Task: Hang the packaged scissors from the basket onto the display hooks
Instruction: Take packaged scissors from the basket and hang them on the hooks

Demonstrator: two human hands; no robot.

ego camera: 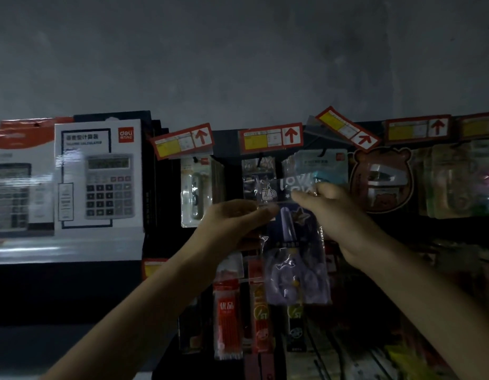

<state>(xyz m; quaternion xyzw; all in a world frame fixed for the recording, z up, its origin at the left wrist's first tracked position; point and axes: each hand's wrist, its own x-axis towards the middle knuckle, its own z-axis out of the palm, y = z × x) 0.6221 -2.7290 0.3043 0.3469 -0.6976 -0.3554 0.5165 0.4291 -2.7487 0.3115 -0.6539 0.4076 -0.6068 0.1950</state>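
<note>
1. A bare grey wall (238, 50) rises above a dark display rack; calculator boxes (100, 176) stand at the left, and red-arrow price tags (270, 138) run along its top.
2. The left hand (232, 218) and right hand (336, 212) each pinch an upper corner of the packaged scissors (295, 270), held before the rack's middle column.
3. Dimness and blur hide the hooks; whether the pack hangs on one cannot be told.

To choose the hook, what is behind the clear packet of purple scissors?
Behind the clear packet of purple scissors hang a dark printed packet and a pale blue packet; their lower parts are covered.
</note>
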